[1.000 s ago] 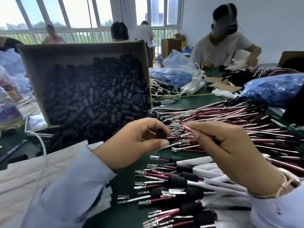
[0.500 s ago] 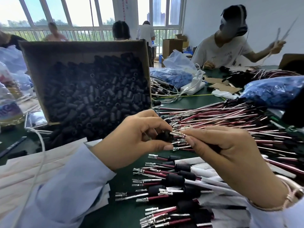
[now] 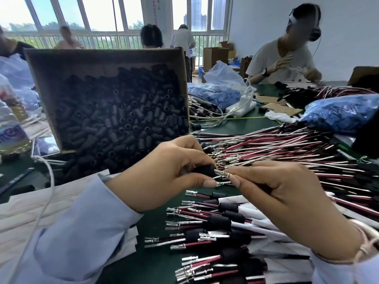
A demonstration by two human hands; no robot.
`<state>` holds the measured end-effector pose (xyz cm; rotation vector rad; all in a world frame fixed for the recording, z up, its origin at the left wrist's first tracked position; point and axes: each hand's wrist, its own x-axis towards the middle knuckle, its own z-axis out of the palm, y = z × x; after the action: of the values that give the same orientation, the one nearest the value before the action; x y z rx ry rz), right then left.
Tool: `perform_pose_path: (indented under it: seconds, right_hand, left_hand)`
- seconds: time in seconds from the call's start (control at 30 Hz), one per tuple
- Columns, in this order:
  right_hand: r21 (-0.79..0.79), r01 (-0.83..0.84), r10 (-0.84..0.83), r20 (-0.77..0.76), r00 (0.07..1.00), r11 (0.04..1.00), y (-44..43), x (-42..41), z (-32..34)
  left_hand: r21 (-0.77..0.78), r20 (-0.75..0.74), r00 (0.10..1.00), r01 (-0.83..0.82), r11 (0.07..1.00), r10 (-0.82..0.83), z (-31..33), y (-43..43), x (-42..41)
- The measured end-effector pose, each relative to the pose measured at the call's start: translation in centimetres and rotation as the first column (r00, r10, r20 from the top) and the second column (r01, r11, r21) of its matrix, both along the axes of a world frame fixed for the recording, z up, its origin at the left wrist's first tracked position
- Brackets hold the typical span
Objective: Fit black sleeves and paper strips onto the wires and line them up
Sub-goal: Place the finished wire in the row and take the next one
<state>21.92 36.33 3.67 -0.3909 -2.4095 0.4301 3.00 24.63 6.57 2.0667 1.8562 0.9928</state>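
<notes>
Closer than a second ago, the wire [image 3: 222, 177] now has its silver tips at the mouth of the short black sleeve [image 3: 205, 171], just in front of the box [image 3: 51, 64]. With curled fingers the left hand [image 3: 164, 175] pinches the sleeve and the right hand [image 3: 287, 197] pinches the wire.

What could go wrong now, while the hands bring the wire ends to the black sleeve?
The right hand holds a wire with two splayed terminals. The lower terminal seems to lie outside the black sleeve pinched by the left hand, so it may miss the bore or bend. Both hands work just above the lined-up finished wires; a slip could knock them askew.
</notes>
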Motion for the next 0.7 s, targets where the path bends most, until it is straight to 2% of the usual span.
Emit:
perform_pose_path:
  seconds: [0.13, 0.23, 0.3, 0.43, 0.57, 0.67, 0.7]
  right_hand:
    - [-0.072, -0.055, 0.060, 0.062, 0.996, 0.996, 0.1, -0.2, 0.2]
    - [-0.120, -0.112, 0.128, 0.136, 0.982, 0.986, -0.4, -0.6, 0.2]
    - [-0.112, -0.091, 0.111, 0.189, 0.976, 0.990, -0.9, -0.9, -0.2]
    - [-0.178, -0.020, 0.056, 0.198, 0.979, 0.984, -1.5, -1.6, -1.1]
    - [-0.150, 0.101, -0.059, 0.261, 0.964, 0.983, -2.1, -2.0, -1.2]
    - [-0.085, 0.199, -0.168, 0.281, 0.945, 0.976, -2.5, -2.2, -1.2]
    - [-0.041, 0.236, -0.217, 0.266, 0.939, 0.971, -2.7, -2.3, -1.3]
  left_hand:
    - [0.005, -0.124, 0.992, -0.001, 1.000, 0.001, 0.6, -0.5, 0.4]
    - [-0.052, -0.223, 0.975, -0.001, 0.999, -0.011, 0.6, -0.6, 0.6]
    - [-0.055, -0.228, 0.974, -0.008, 0.998, -0.005, 0.7, -0.6, 0.4]
    - [0.063, -0.010, 0.996, -0.084, 0.994, 0.084, 0.5, -0.2, -0.2]
    - [0.079, 0.054, 0.996, -0.082, 0.993, 0.078, -0.4, 0.2, -0.2]
    - [0.065, 0.294, 0.954, -0.081, 0.995, 0.058, -1.0, 0.6, -0.7]
    - [0.059, 0.335, 0.939, -0.104, 0.993, 0.079, -1.4, 0.9, -0.5]
